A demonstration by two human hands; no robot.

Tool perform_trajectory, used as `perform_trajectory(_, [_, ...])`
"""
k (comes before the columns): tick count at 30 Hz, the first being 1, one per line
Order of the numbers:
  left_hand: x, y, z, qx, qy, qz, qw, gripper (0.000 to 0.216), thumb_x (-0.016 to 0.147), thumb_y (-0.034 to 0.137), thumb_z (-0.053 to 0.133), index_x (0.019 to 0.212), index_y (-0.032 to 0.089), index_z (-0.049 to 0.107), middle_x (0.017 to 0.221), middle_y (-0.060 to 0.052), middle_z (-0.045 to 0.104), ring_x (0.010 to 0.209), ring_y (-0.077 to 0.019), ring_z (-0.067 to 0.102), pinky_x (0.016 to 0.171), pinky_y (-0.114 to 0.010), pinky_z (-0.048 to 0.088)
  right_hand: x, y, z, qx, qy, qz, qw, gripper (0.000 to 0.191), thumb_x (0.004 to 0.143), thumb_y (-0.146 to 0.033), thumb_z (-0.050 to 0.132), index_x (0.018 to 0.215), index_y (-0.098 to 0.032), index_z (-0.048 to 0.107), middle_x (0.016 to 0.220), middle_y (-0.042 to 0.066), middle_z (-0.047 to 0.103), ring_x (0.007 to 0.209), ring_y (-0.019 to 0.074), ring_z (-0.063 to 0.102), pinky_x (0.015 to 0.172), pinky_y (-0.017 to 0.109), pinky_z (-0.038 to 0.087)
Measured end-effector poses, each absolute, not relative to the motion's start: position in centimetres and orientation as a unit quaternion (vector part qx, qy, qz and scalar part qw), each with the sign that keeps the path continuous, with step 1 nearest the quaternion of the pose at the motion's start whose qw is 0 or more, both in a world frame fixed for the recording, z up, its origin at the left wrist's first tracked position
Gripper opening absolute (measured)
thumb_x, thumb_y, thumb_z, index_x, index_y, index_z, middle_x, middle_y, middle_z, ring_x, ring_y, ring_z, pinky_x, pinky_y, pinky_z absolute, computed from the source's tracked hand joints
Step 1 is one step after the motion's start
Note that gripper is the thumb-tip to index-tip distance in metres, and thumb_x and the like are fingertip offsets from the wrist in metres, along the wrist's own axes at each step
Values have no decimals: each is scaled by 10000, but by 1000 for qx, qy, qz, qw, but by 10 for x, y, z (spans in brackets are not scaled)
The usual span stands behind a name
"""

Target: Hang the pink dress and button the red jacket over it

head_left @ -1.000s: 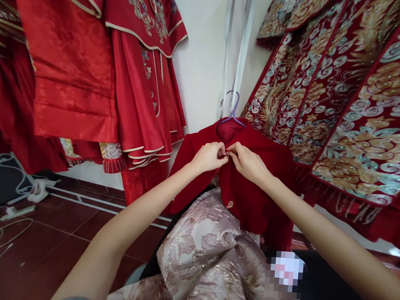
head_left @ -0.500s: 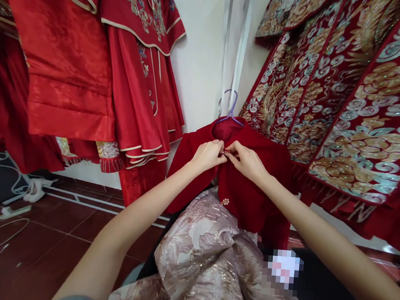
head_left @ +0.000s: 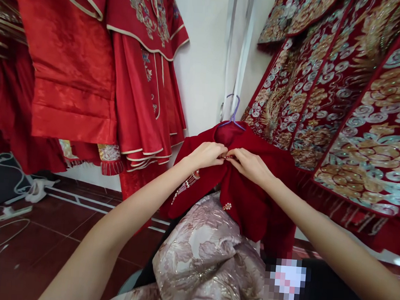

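A dark red velvet jacket hangs in front of me on a purple wire hanger. My left hand pinches its front edge just below the collar. Close beside it, my right hand pinches the other front edge, fingers closed. A small shiny red and gold fastening shows between the fingertips, mostly hidden. Lower on the front sits a flower-shaped button. A beaded tassel ornament shows under my left forearm. Pale pink floral brocade spreads below the jacket, over my lap.
Red garments with pale piping hang at the left, and heavily embroidered red and gold ones at the right. A white metal stand rises behind the jacket. White shoes, a power strip and cables lie on the tiled floor.
The view has shifted slightly. The jacket's left front has opened out, and the beaded tassel ornament now shows beneath my left forearm. Both hands stay pinched together at the collar.
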State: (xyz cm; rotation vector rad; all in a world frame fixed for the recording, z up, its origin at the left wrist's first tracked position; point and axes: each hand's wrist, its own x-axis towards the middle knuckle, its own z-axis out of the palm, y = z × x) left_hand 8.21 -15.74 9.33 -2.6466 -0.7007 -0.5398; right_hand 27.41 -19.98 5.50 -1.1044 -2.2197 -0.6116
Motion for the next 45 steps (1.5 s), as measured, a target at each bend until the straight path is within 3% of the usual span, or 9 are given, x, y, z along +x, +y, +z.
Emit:
perform_trajectory(13, [88, -160, 91, -930, -253, -201, 176, 176, 827, 228, 495, 833, 176, 663, 855, -70, 684, 772, -204, 621, 662, -283, 407, 272, -195, 48, -398, -817, -81, 408, 300, 823, -242, 551, 1104, -232, 448, 1009, 46, 630, 845, 184, 638, 762, 320, 533])
perform_trajectory(17, [95, -159, 81, -923, -248, -259, 139, 133, 817, 202, 516, 852, 180, 643, 862, -65, 671, 753, -195, 609, 664, -285, 431, 267, -183, 40, -407, -781, -58, 469, 313, 783, -226, 557, 1079, -219, 454, 990, 57, 607, 860, 192, 617, 806, 353, 528])
perform_trajectory(22, [107, -175, -12, -775, -358, -521, -17, 235, 891, 212, 451, 1055, 188, 617, 1009, -90, 660, 917, -193, 612, 860, -321, 469, 242, -182, -33, -400, -658, 47, 637, 429, 834, -275, 494, 1243, -222, 377, 1160, 106, 550, 1054, 195, 563, 870, 365, 516])
perform_trajectory(25, [109, -191, -85, -680, -425, -595, -65, 354, 889, 133, 382, 1173, 182, 586, 1154, -108, 625, 1089, -205, 562, 973, -361, 439, 224, -194, -94, -472, -583, 57, 659, 572, 745, -276, 571, 1276, -178, 381, 1140, 134, 560, 1020, 221, 568, 861, 398, 505])
perform_trajectory(28, [108, -198, -121, -713, -418, -556, -90, 397, 843, 107, 436, 1196, 196, 594, 1195, -81, 615, 1124, -199, 538, 988, -344, 442, 219, -204, -119, -539, -560, 99, 622, 363, 725, -280, 536, 1068, -160, 549, 1005, 119, 632, 897, 232, 601, 826, 407, 496])
perform_trajectory(32, [103, -195, -117, -721, -428, -535, -100, 497, 832, 69, 405, 1275, 236, 557, 1196, -59, 588, 1114, -177, 522, 988, -317, 439, 238, -217, -88, -506, -512, 257, 645, 179, 720, -346, 543, 781, -191, 609, 775, 47, 677, 760, 211, 627, 774, 356, 508])
perform_trajectory(37, [102, -196, -113, -766, -445, -460, -53, 653, 778, 68, 487, 1379, 320, 458, 1305, -76, 441, 1189, -222, 430, 1034, -370, 386, 256, -249, -40, -346, -345, 533, 690, 231, 695, -393, 627, 814, -197, 655, 801, 40, 717, 798, 216, 674, 729, 335, 554])
perform_trajectory(42, [105, -197, -114, -755, -438, -480, -85, 578, 756, 84, 523, 1301, 274, 557, 1319, -108, 448, 1198, -252, 429, 1045, -416, 364, 234, -254, -42, -321, -410, 495, 696, 174, 711, -329, 631, 827, -200, 631, 883, 26, 711, 827, 184, 662, 763, 300, 542])
perform_trajectory(45, [101, -194, -105, -707, -401, -543, -211, 360, 764, 140, 544, 1093, 190, 682, 1167, -119, 582, 1099, -239, 526, 1004, -404, 407, 214, -240, -62, -381, -527, 386, 655, 120, 738, -315, 546, 784, -207, 568, 843, 21, 684, 790, 179, 635, 778, 324, 520])
